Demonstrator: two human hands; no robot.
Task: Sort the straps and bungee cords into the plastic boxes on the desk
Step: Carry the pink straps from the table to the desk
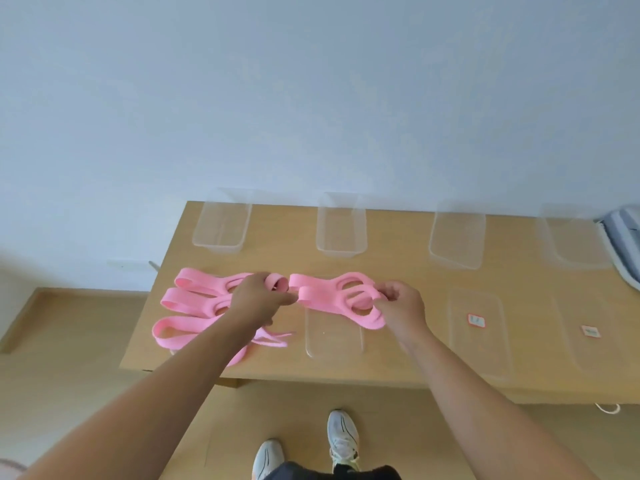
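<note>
My right hand (pixel 401 306) pinches the right end of a folded pink strap (pixel 329 299). Its long axis runs sideways from hand to hand, the free end pointing at my left hand (pixel 258 301), which curls round a rolled pink end (pixel 277 283). More pink straps (pixel 194 299) lie left of that hand, and clear plastic boxes (pixel 341 233) stand beyond both hands on the desk (pixel 398 271).

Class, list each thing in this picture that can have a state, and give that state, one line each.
clear plastic boxes: all four uncovered, empty, along the desk's far edge.
clear lids: off, flat on the near side.
left pink straps: looped, lying on the desk, gripped by the left hand.
right pink straps: looped, pinched by the right hand.
left hand: curled round a strap.
right hand: fingers pinching loops.
</note>
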